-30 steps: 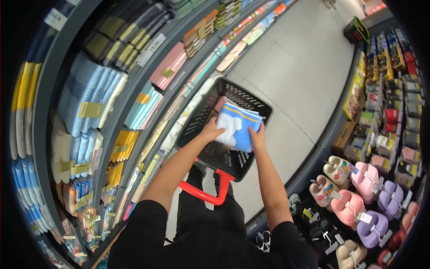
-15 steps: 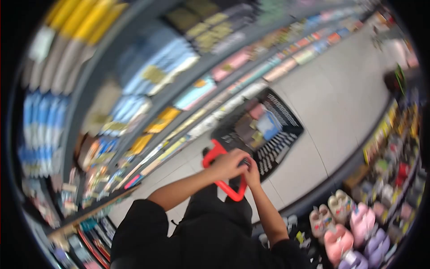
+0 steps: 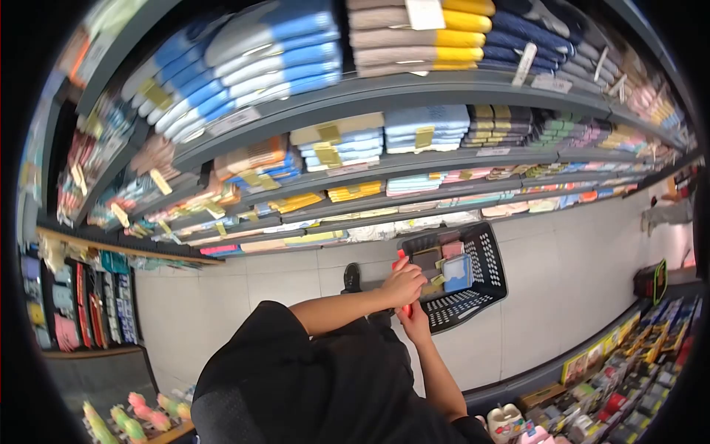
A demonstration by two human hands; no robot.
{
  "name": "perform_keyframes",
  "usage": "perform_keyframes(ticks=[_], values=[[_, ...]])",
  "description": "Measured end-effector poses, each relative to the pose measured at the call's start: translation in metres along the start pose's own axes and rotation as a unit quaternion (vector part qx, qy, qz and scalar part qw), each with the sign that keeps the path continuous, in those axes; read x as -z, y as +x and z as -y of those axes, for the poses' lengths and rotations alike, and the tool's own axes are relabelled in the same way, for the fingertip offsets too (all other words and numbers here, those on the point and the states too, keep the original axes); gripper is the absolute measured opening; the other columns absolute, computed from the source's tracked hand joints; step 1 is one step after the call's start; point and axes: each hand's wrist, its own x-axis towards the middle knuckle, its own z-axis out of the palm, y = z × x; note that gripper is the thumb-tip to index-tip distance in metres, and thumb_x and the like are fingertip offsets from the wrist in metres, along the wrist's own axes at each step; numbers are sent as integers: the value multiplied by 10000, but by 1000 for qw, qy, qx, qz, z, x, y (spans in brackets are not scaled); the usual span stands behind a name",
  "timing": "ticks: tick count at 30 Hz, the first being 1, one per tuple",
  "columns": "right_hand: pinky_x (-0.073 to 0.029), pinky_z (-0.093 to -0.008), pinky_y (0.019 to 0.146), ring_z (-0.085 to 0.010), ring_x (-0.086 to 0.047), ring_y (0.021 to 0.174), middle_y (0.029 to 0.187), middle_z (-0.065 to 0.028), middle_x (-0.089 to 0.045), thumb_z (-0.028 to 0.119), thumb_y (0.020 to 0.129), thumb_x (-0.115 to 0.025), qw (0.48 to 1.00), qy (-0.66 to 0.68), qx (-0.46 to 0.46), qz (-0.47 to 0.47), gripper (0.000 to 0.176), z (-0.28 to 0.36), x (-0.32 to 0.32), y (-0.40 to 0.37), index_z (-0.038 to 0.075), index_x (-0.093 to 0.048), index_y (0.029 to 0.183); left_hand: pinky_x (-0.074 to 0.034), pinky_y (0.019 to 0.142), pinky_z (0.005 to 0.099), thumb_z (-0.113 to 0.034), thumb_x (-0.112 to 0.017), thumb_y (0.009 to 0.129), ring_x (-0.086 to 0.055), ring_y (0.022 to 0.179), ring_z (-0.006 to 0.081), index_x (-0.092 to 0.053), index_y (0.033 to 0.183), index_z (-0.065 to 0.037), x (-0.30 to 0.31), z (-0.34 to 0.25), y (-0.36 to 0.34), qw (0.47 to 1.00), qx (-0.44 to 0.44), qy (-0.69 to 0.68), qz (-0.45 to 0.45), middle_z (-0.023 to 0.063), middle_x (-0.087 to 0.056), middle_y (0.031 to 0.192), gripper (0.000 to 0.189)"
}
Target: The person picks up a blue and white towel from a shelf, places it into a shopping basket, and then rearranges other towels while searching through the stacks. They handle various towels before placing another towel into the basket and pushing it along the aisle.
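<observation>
now: both hands meet at the red handle (image 3: pixel 400 260) of the black basket (image 3: pixel 466 309), mid-scene, just right of the person's legs.
left hand (image 3: pixel 404 283): fingers closed round the handle, knuckles up, arm reaching in from the left.
right hand (image 3: pixel 418 323): just under the left one and touching it, at the near end of the handle; whether its fingers are closed on the bar i cannot tell, the left hand hides them.
basket: low over the floor (image 3: pixel 562 251), open side up, mouth to the far right; whether it rests on the tiles or hangs, i cannot tell.
load: a blue pack (image 3: pixel 458 272) lies inside, with a pink pack (image 3: pixel 452 249) and a brown pack (image 3: pixel 427 259) beside it.
done, as i judge it: goods are in the basket and out of both hands; grip is on the handle alone.
left: nothing shows the basket moved off from the shelves (image 3: pixel 414 92) yet.
around: folded towels (image 3: pixel 296 59) fill the far shelves; a shoe (image 3: pixel 353 277) is left of the handle; a second basket (image 3: pixel 651 281) stands far right.
</observation>
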Motion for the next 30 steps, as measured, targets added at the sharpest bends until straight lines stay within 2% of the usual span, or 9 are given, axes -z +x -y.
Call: perform_keyframes(ticks=[1, 5, 9, 16, 17, 20, 23, 25, 30], values=[[-516, -448, 656, -429, -664, 752, 858, -253, -663, 264, 949, -620, 995, -81, 55, -14, 342, 2, 0, -2, 9, -561, 1169, -273, 1147, 553, -198, -696, 783, -526, 1217, 250, -705, 1005, -132, 0, 0, -1, 1000, -1, -8, 2, 33, -664, 1077, 232], [-505, -497, 723, -481, -637, 904, 940, -273, -665, 283, 943, -635, 994, -100, 34, -18, 368, -1, 2, -11, 17, -538, 1177, -242, 1157, 580, -272, -690, 809, -457, 1316, 283, -697, 1050, -115, 11, -15, -25, 995, 33, 47, 81, 74, -635, 1171, 288], [-498, -497, 709, -481, -629, 868, 901, -269, -647, 298, 953, -624, 989, -134, 55, -23, 328, -9, 5, -26, 27, -544, 1120, -290, 1151, 551, -330, -682, 845, -380, 1407, 300, -681, 1111, -96, 28, -21, -52, 991, 45, -19, 126, 98, -597, 1266, 354], [-538, -419, 700, -291, -697, 752, 790, -133, -692, 290, 921, -662, 982, -134, -80, 108, 371, -6, 20, -10, 16, -575, 1154, -445, 1027, 451, -305, -681, 850, -514, 1252, 343, -644, 1159, -67, 35, 19, -62, 980, 47, -169, 92, 148, -604, 1234, 392], [-541, -417, 710, -288, -701, 776, 822, -138, -698, 287, 916, -669, 981, -165, -26, 102, 385, -3, 23, -4, 16, -578, 1174, -471, 989, 452, -290, -678, 850, -558, 1196, 349, -642, 1160, -63, 41, 27, -58, 969, 66, -215, 100, 162, -614, 1211, 386], [-545, -403, 794, -281, -698, 918, 1012, -175, -700, 253, 895, -692, 976, -167, 125, 70, 441, 0, 28, 21, 9, -586, 1247, -520, 865, 398, -275, -690, 881, -645, 993, 269, -630, 1160, -44, 63, 58, -56, 939, 162, -301, -41, 148, -653, 1111, 367], [-533, -394, 851, -295, -674, 982, 1082, -174, -675, 224, 894, -691, 977, -140, 163, 1, 437, 45, 32, 46, -6, -581, 1249, -528, 823, 347, -248, -689, 906, -653, 932, 188, -628, 1161, -49, 124, 83, -51, 888, 269, -334, -167, 114, -671, 1053, 330], [-529, -388, 875, -302, -662, 992, 1069, -163, -667, 189, 897, -688, 967, -147, 209, -3, 434, 74, 37, 80, 1, -574, 1270, -529, 815, 321, -219, -637, 957, -646, 926, 152, -588, 1234, -55, 170, 109, -46, 897, 220, -290, -249, 46, -685, 999, 326], [-505, -395, 900, -328, -595, 1103, 1205, -199, -586, 117, 887, -669, 911, -168, 366, -92, 469, 227, 40, 157, 6, -521, 1318, -539, 827, 303, -164, -648, 933, -629, 1015, 205, -564, 1224, -2, 301, 121, -3, 857, 139, -170, -467, 102, -639, 1059, 344]])
